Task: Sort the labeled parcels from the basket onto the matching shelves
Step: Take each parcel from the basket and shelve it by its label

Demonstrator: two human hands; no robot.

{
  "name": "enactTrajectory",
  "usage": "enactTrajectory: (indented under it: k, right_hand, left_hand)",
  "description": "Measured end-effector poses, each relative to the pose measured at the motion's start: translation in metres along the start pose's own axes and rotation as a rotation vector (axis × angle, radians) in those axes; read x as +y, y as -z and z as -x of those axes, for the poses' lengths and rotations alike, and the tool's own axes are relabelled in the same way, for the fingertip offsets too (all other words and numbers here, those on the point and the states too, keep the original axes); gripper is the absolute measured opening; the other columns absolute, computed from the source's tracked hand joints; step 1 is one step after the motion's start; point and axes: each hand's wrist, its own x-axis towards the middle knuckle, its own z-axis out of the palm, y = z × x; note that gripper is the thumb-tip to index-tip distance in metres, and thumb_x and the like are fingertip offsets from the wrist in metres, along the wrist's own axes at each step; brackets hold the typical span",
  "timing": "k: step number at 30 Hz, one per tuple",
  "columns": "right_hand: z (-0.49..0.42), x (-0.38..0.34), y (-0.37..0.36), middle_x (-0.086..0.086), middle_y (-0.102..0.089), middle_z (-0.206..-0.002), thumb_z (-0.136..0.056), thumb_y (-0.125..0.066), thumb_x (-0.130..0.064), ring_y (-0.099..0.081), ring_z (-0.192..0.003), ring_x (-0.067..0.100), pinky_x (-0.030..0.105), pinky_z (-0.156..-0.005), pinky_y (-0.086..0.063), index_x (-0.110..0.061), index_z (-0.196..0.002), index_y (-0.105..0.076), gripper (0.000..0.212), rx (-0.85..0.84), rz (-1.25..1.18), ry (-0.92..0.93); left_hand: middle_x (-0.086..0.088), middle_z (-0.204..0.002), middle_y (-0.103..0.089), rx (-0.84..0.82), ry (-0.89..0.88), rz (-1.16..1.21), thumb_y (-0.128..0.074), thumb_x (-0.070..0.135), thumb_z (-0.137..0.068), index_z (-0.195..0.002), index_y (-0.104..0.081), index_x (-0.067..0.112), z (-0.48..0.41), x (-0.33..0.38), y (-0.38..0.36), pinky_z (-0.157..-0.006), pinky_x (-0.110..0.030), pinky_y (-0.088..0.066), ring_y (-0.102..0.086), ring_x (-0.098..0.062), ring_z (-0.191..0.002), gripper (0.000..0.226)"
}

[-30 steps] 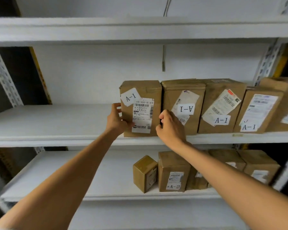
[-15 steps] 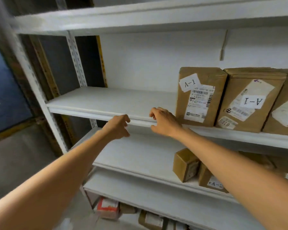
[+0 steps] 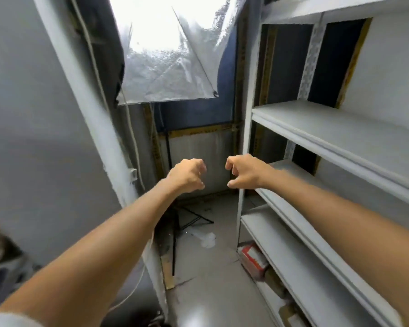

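Both hands are empty. The left hand (image 3: 187, 177) and the right hand (image 3: 246, 172) are held out in front, side by side and a little apart. Their fingers are loosely curled inward, gripping nothing and touching nothing.

The right hand hangs just in front of the corner post of a tall white metal shelving unit (image 3: 340, 128), whose painted boards run along the right side. On its lowest level sits a red and white carton (image 3: 253, 257). Nearer the viewer are blurred brown cardboard shapes (image 3: 286, 312), and no label on them can be read.

Past the hands, at the end of the narrow aisle, a crinkled silver reflective sheet (image 3: 170, 67) glows brightly above a thin black tripod stand (image 3: 175, 232) on the grey floor (image 3: 210, 291).

Neither the basket nor any parcel with a readable label is in view, so where they are cannot be told.

If the parcels are cardboard boxes, they are probably light and stiff along the edges, with faces that give a little. Each would best be taken by two opposite sides, one hand on each, with the label turned up so it can be read.
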Motion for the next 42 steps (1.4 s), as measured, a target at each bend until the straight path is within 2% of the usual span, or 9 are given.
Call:
enactTrajectory:
  k: [4, 9, 14, 17, 21, 27, 31, 35, 42]
  right_hand:
    - [0.000, -0.073, -0.047, 0.000, -0.057, -0.102, -0.079, -0.073, -0.034, -0.057, -0.091, 0.019, 0.033, -0.076, -0.052, -0.015, -0.115, -0.056, 0.044, -0.106, -0.063, 0.232]
    - [0.032, -0.199, -0.116, 0.003, -0.061, -0.094, -0.072, -0.075, -0.034, -0.059, -0.089, 0.024, 0.031, -0.071, -0.046, -0.018, -0.100, -0.056, 0.037, -0.300, -0.074, 0.540]
    - [0.126, -0.346, -0.175, 0.013, -0.065, -0.091, -0.076, -0.070, -0.028, -0.059, -0.085, 0.031, 0.039, -0.073, -0.050, -0.005, -0.097, -0.061, 0.033, -0.422, -0.070, 0.916]
    - [0.182, -0.416, -0.203, 0.001, -0.053, -0.080, -0.078, -0.071, -0.029, -0.052, -0.081, 0.025, 0.031, -0.060, -0.039, -0.017, -0.081, -0.050, 0.024, -0.523, -0.008, 1.108]
    - [0.240, -0.505, -0.230, 0.002, -0.057, -0.099, -0.078, -0.073, -0.034, -0.056, -0.089, 0.023, 0.036, -0.077, -0.049, -0.013, -0.107, -0.054, 0.041, -0.615, 0.054, 1.279]
    - [0.310, -0.617, -0.260, 0.005, -0.060, -0.103, -0.078, -0.070, -0.030, -0.054, -0.090, 0.020, 0.033, -0.074, -0.048, -0.012, -0.113, -0.055, 0.043, -0.651, 0.093, 1.415]
    - [0.339, -0.671, -0.281, 0.008, -0.060, -0.103, -0.076, -0.070, -0.027, -0.058, -0.093, 0.023, 0.043, -0.083, -0.053, -0.009, -0.111, -0.057, 0.041, -0.681, 0.059, 1.441]
    - [0.353, -0.702, -0.310, 0.008, -0.059, -0.104, -0.075, -0.070, -0.029, -0.058, -0.094, 0.024, 0.044, -0.084, -0.054, -0.012, -0.111, -0.054, 0.042, -0.735, 0.069, 1.426]
    - [0.340, -0.731, -0.363, 0.002, -0.057, -0.107, -0.074, -0.072, -0.031, -0.055, -0.093, 0.019, 0.035, -0.080, -0.052, -0.012, -0.120, -0.053, 0.053, -0.794, 0.204, 1.429]
  left_hand:
    - [-0.004, -0.109, -0.065, 0.031, 0.268, 0.053, -0.077, 0.018, -0.075, -0.118, -0.059, 0.018, 0.100, -0.064, -0.005, -0.087, -0.037, -0.053, -0.063, -0.023, -0.100, 0.048]
    - [-0.008, -0.105, -0.067, 0.173, 0.636, 0.159, -0.078, 0.015, -0.072, -0.113, -0.062, 0.011, 0.273, -0.118, -0.024, -0.086, -0.033, -0.052, -0.064, -0.024, -0.098, 0.044]
    - [-0.011, -0.082, -0.061, 0.247, 0.954, 0.125, -0.074, 0.022, -0.073, -0.087, -0.061, 0.022, 0.473, -0.141, -0.035, -0.063, -0.031, -0.048, -0.063, -0.028, -0.085, 0.020]
    - [-0.002, -0.102, -0.061, 0.276, 1.114, 0.106, -0.075, 0.024, -0.077, -0.109, -0.058, 0.016, 0.577, -0.145, -0.037, -0.079, -0.037, -0.052, -0.059, -0.021, -0.091, 0.037]
    - [-0.002, -0.110, -0.061, 0.279, 1.307, 0.098, -0.074, 0.025, -0.080, -0.109, -0.057, 0.016, 0.688, -0.157, -0.040, -0.077, -0.035, -0.051, -0.057, -0.021, -0.093, 0.035]
    - [-0.006, -0.119, -0.059, 0.314, 1.477, 0.160, -0.076, 0.023, -0.079, -0.122, -0.055, 0.012, 0.798, -0.174, -0.037, -0.089, -0.038, -0.050, -0.057, -0.025, -0.108, 0.049]
    - [-0.006, -0.116, -0.064, 0.384, 1.529, 0.214, -0.077, 0.022, -0.076, -0.116, -0.057, 0.014, 0.854, -0.200, -0.031, -0.086, -0.038, -0.051, -0.059, -0.024, -0.104, 0.046]
    - [-0.007, -0.119, -0.060, 0.380, 1.533, 0.265, -0.076, 0.018, -0.078, -0.119, -0.056, 0.011, 0.885, -0.226, -0.041, -0.083, -0.030, -0.047, -0.057, -0.024, -0.109, 0.046]
    - [-0.007, -0.119, -0.060, 0.307, 1.550, 0.398, -0.076, 0.022, -0.078, -0.120, -0.057, 0.011, 0.901, -0.277, -0.073, -0.091, -0.038, -0.050, -0.057, -0.024, -0.107, 0.047]
